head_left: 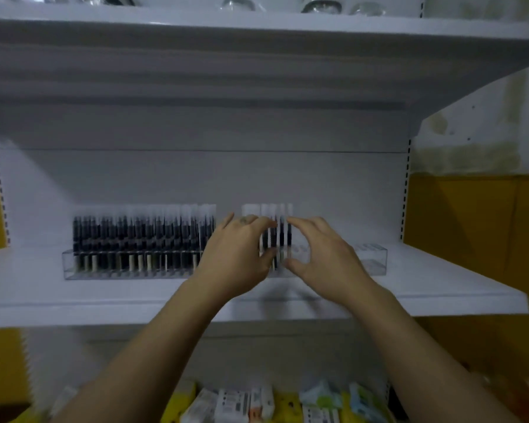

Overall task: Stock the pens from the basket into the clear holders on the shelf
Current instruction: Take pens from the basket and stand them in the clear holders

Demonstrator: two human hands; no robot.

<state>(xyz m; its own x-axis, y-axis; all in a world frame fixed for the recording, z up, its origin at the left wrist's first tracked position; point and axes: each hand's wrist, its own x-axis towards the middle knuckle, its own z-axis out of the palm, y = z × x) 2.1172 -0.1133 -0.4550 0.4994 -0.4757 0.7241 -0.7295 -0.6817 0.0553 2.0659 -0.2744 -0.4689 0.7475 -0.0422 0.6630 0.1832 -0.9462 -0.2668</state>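
A long clear holder [69, 267] sits on the white shelf [440, 282]. Its left part is packed with upright black pens with pale caps [141, 236]. A small bunch of the same pens [277, 236] stands upright near the holder's middle. My left hand [239, 254] grips this bunch from the left, fingers over its top and thumb low on it. My right hand [321, 254] is at the bunch's right side, fingers and thumb curved towards it; the blur hides whether they touch. The holder's right end [370, 257] holds no pens. The basket is out of view.
Another white shelf [257, 29] hangs overhead with clear rounded items on it. Below the pen shelf lie several small packaged goods [257, 401]. A yellow wall panel [477, 227] flanks the shelving on the right. The frame is motion-blurred.
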